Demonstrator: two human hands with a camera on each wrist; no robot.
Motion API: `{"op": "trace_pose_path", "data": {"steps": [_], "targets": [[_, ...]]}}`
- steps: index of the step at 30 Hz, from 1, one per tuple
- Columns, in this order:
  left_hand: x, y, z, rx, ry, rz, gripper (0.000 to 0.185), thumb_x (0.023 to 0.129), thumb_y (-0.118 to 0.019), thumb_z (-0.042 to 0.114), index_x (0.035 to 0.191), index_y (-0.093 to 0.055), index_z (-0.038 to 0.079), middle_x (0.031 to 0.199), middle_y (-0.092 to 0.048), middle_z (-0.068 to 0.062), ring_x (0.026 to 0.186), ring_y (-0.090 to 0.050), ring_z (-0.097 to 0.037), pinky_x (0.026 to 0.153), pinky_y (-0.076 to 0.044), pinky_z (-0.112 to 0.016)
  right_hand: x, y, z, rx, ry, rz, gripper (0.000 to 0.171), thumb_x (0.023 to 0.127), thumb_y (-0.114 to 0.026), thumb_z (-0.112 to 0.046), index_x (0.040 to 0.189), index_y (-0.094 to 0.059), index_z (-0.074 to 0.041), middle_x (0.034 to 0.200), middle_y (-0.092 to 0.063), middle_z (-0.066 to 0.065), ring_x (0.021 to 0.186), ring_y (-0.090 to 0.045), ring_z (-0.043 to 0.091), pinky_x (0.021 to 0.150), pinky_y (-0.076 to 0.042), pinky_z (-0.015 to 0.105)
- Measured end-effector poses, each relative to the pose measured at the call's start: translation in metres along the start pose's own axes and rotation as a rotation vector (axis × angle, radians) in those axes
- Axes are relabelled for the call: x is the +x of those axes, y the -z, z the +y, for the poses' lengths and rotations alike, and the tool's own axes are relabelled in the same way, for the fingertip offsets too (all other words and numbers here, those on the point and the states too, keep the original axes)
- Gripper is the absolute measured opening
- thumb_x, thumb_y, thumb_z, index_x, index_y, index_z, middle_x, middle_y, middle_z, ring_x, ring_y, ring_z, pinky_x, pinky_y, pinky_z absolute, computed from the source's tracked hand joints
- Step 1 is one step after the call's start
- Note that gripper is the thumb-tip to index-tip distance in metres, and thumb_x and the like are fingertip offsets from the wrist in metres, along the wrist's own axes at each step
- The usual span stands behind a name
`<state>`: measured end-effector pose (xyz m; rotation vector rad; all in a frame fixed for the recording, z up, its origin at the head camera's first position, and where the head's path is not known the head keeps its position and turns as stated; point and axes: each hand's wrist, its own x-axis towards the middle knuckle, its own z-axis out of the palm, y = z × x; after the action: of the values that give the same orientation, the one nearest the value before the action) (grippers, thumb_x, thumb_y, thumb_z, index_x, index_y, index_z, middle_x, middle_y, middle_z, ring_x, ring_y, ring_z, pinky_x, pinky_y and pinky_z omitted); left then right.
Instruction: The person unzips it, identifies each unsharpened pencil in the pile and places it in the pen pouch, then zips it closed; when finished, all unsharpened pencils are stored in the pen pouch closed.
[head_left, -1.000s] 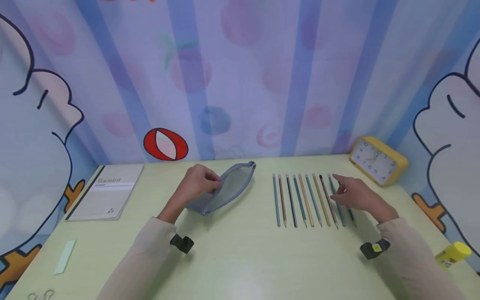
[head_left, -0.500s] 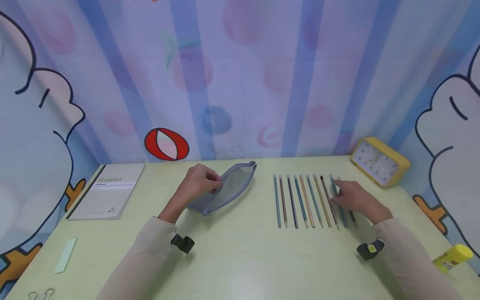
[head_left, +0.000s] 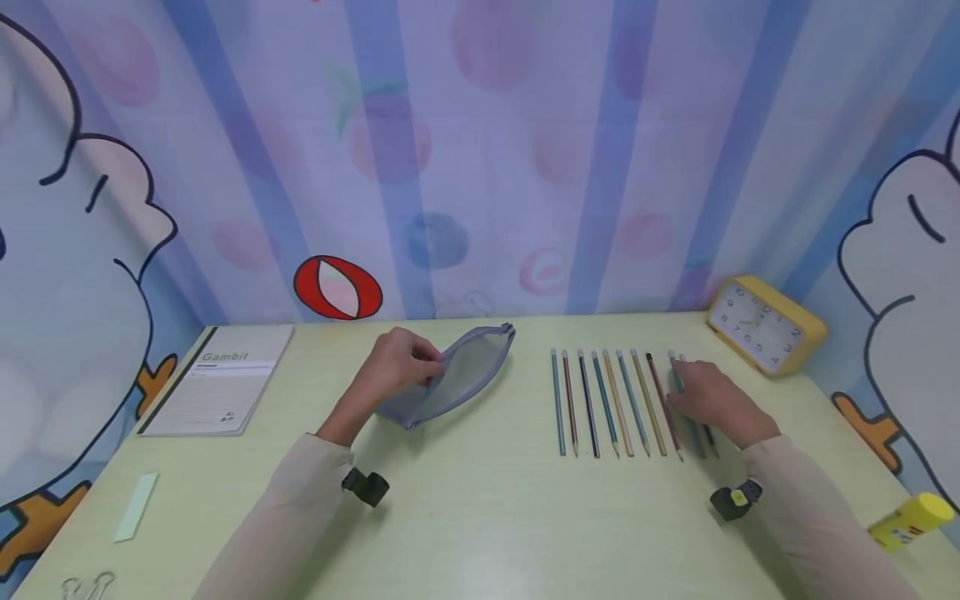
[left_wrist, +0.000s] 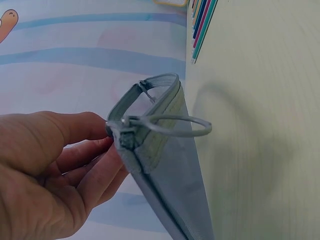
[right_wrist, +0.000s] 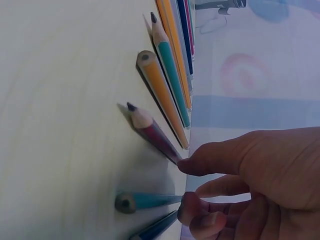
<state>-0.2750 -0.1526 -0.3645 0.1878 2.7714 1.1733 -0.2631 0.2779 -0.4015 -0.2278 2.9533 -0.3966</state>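
My left hand (head_left: 397,362) pinches the rim of a grey mesh zip pouch (head_left: 468,367) between thumb and fingers. The pouch's mouth gapes, and a loop (left_wrist: 185,127) hangs at its near corner in the left wrist view. Over the right end of a row of pencils (head_left: 617,404) is my right hand (head_left: 716,396). Its thumb and forefinger stand apart in the right wrist view. The thumb tip is by the blunt end of a dark red pencil (right_wrist: 155,135); the forefinger is at a blue pencil (right_wrist: 150,200). A darker pencil (right_wrist: 155,227) lies beside that, partly hidden.
A yellow alarm clock (head_left: 765,325) stands behind the right hand. A yellow glue stick (head_left: 911,521) is near the right edge. To the left lie a notebook (head_left: 217,379), a pale green strip (head_left: 137,507) and binder clips (head_left: 88,586). A printed curtain (head_left: 487,167) backs the table.
My right hand has lowered, its fingers drawing in towards the pencils. The blue pencil has shifted slightly right, away from the dark red one. My left hand and the pouch stay in place.
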Motion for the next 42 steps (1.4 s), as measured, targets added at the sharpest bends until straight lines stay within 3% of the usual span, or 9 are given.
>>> {"op": "trace_pose_path", "data": {"steps": [11, 19, 23, 25, 27, 30, 33, 36, 42], "targets": [[0.001, 0.0, 0.0, -0.001, 0.024, -0.005, 0.017, 0.091, -0.073, 0.016, 0.103, -0.079, 0.006, 0.099, -0.077, -0.01, 0.076, -0.074, -0.016, 0.086, -0.059, -0.038, 0.005, -0.001, -0.004, -0.027, -0.074, -0.064, 0.06, 0.095, -0.056, -0.008, 0.144, -0.034, 0.019, 0.144, -0.039, 0.043, 0.134, -0.043, 0.056, 0.112, -0.036, 0.062], [0.0, 0.001, -0.002, 0.004, 0.042, -0.005, 0.017, 0.091, -0.073, 0.017, 0.104, -0.079, 0.006, 0.101, -0.077, -0.009, 0.076, -0.074, -0.015, 0.088, -0.059, -0.039, 0.006, -0.008, -0.002, -0.04, -0.028, -0.049, 0.052, 0.094, -0.053, -0.004, 0.139, -0.042, 0.019, 0.135, -0.049, 0.043, 0.122, -0.055, 0.053, 0.105, -0.044, 0.061], [0.001, 0.0, -0.003, 0.005, 0.042, -0.006, 0.017, 0.091, -0.073, 0.017, 0.104, -0.079, 0.007, 0.1, -0.076, -0.009, 0.076, -0.073, -0.015, 0.087, -0.059, -0.039, 0.006, -0.01, -0.001, -0.035, 0.029, 0.006, 0.022, 0.094, -0.053, -0.005, 0.104, -0.057, 0.014, 0.097, -0.064, 0.03, 0.085, -0.063, 0.038, 0.08, -0.054, 0.049], [0.001, 0.0, -0.003, 0.001, 0.04, -0.006, 0.017, 0.091, -0.073, 0.017, 0.104, -0.079, 0.006, 0.099, -0.077, -0.009, 0.075, -0.073, -0.015, 0.087, -0.059, -0.039, 0.007, -0.01, 0.0, -0.035, 0.06, 0.032, 0.012, 0.093, -0.055, -0.005, 0.089, -0.055, 0.006, 0.08, -0.058, 0.018, 0.071, -0.056, 0.028, 0.068, -0.049, 0.043], [0.002, 0.0, -0.003, -0.003, 0.038, -0.007, 0.017, 0.091, -0.073, 0.016, 0.104, -0.078, 0.006, 0.099, -0.077, -0.009, 0.076, -0.073, -0.015, 0.087, -0.059, -0.039, 0.007, -0.009, 0.0, -0.038, 0.064, 0.039, 0.011, 0.091, -0.058, -0.006, 0.084, -0.053, 0.001, 0.074, -0.053, 0.012, 0.067, -0.052, 0.024, 0.063, -0.046, 0.04], [0.001, 0.0, -0.003, -0.006, 0.039, -0.009, 0.017, 0.091, -0.073, 0.017, 0.104, -0.078, 0.006, 0.099, -0.077, -0.009, 0.076, -0.073, -0.015, 0.087, -0.059, -0.039, 0.008, -0.007, -0.001, -0.035, 0.037, 0.017, 0.013, 0.09, -0.061, -0.007, 0.09, -0.056, 0.004, 0.076, -0.054, 0.012, 0.069, -0.053, 0.024, 0.064, -0.047, 0.04], [0.001, 0.0, -0.003, -0.004, 0.04, -0.007, 0.018, 0.091, -0.073, 0.017, 0.104, -0.078, 0.006, 0.1, -0.076, -0.009, 0.076, -0.073, -0.015, 0.087, -0.059, -0.039, 0.009, -0.005, 0.001, -0.023, 0.006, 0.01, 0.029, 0.09, -0.06, -0.006, 0.11, -0.057, 0.014, 0.087, -0.061, 0.021, 0.075, -0.057, 0.027, 0.07, -0.05, 0.044], [0.0, 0.001, -0.003, -0.001, 0.036, -0.007, 0.018, 0.091, -0.073, 0.018, 0.104, -0.078, 0.006, 0.1, -0.076, -0.009, 0.076, -0.073, -0.015, 0.087, -0.059, -0.038, 0.008, 0.0, 0.003, 0.009, -0.006, 0.036, 0.049, 0.091, -0.061, -0.006, 0.131, -0.048, 0.019, 0.109, -0.064, 0.033, 0.085, -0.063, 0.033, 0.079, -0.052, 0.049], [0.001, 0.002, -0.003, -0.006, 0.032, 0.003, 0.018, 0.091, -0.073, 0.018, 0.104, -0.079, 0.007, 0.1, -0.076, -0.009, 0.075, -0.073, -0.015, 0.086, -0.059, -0.038, 0.003, 0.021, -0.004, 0.192, 0.032, 0.047, 0.067, 0.097, -0.059, -0.014, 0.148, -0.03, 0.017, 0.106, -0.066, 0.031, 0.066, -0.069, 0.025, 0.076, -0.056, 0.048]]}}
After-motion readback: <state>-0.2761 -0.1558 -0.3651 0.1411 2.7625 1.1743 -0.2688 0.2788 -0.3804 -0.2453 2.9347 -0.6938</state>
